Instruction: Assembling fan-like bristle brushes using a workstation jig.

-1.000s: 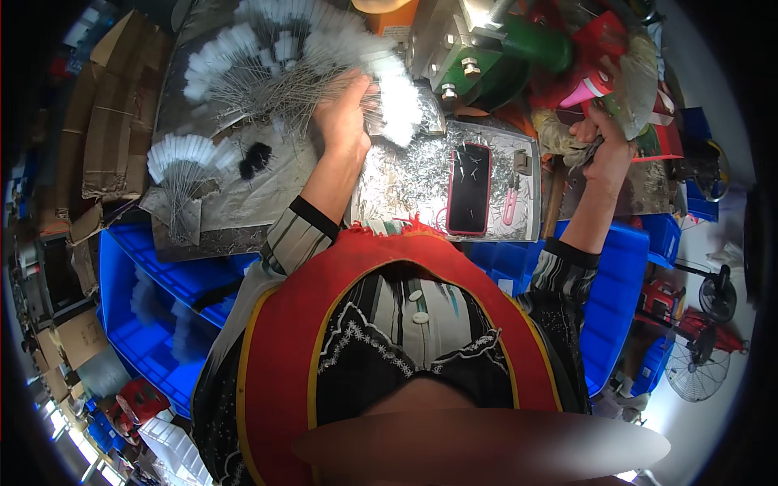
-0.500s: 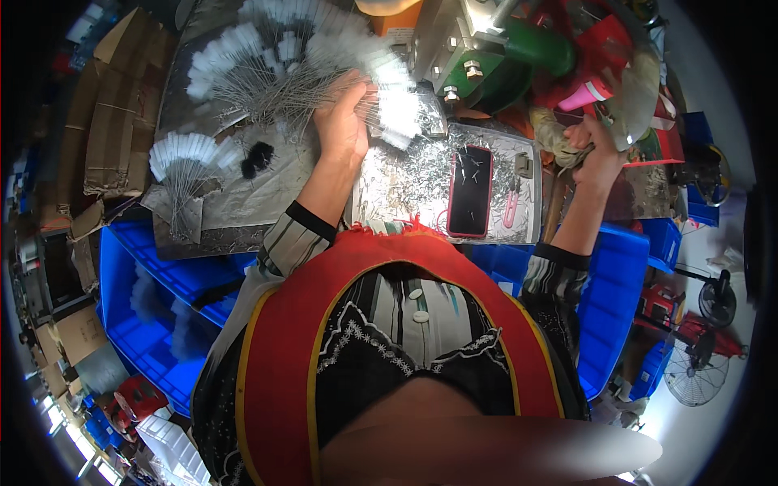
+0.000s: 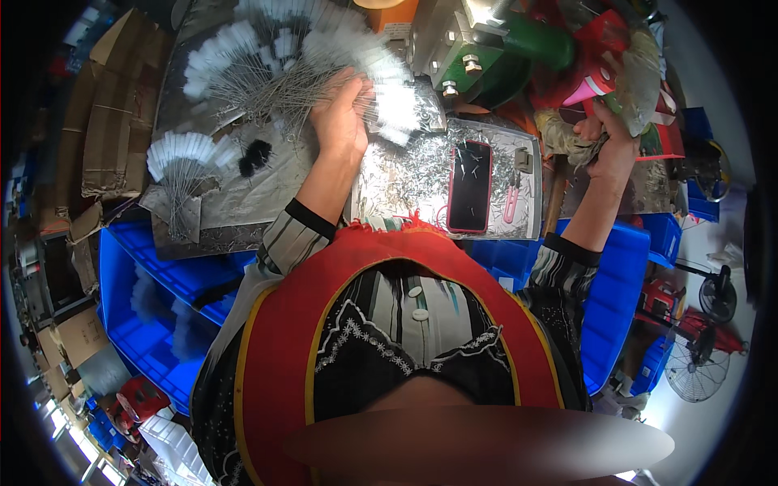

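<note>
A large pile of white-bristled brushes with thin twisted-wire stems [image 3: 284,85] lies at the far left of the work surface. My left hand [image 3: 340,121] is closed around some of the wire stems at the pile's right side. My right hand [image 3: 612,150] is at the far right with its fingers curled, against a crumpled pale cloth-like bundle [image 3: 563,134]. What those fingers hold is hidden. Just beyond them are a pink cone-shaped piece [image 3: 587,91] and a clear plastic bag [image 3: 642,85].
A green machine with a bolted metal block [image 3: 470,61] stands at the far middle. Nearer are a tray strewn with metal bits [image 3: 405,194], a phone [image 3: 470,186] and a pink-handled tool [image 3: 511,202]. A smaller brush fan [image 3: 182,166], black tuft [image 3: 256,158] and blue bins [image 3: 146,324] lie left.
My right hand has shifted right and turned slightly, and the plastic bag beside it has changed shape. My left hand stays on the brush stems.
</note>
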The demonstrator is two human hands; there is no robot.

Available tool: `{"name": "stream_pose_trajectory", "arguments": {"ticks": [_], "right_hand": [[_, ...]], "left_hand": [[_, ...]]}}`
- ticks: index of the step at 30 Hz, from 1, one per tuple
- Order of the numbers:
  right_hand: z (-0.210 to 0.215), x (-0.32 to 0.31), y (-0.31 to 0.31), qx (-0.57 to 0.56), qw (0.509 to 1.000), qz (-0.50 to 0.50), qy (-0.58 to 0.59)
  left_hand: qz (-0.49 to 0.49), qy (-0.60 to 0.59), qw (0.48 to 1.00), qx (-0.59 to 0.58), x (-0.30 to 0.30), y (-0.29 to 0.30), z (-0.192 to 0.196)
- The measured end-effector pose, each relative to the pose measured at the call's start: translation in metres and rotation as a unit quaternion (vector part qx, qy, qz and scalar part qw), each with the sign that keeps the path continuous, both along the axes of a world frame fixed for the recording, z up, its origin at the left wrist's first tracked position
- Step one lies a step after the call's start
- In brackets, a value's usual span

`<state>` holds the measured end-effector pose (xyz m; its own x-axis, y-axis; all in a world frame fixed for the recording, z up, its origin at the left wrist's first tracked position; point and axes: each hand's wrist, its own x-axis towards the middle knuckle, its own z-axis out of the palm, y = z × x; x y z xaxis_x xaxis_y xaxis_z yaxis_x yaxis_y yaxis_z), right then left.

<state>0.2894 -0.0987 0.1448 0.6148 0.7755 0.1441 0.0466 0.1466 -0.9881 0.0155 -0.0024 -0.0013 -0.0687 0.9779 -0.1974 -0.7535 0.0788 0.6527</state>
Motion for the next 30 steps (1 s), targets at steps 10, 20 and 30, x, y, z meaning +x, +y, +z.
{"name": "stream_pose_trajectory", "arguments": {"ticks": [10,20,30], "right_hand": [[-0.059,0.013,0.001,0.119,0.992,0.020,0.031],[-0.025,0.014,0.001,0.052,0.997,0.031,0.038],[-0.025,0.010,0.000,0.060,0.998,0.020,0.008]], "left_hand": [[-0.031,0.019,0.999,-0.001,0.008,0.004,0.007],[0.031,0.014,0.999,-0.001,0.018,0.007,0.011],[0.033,0.034,0.999,0.000,0.019,0.007,0.013]]}}
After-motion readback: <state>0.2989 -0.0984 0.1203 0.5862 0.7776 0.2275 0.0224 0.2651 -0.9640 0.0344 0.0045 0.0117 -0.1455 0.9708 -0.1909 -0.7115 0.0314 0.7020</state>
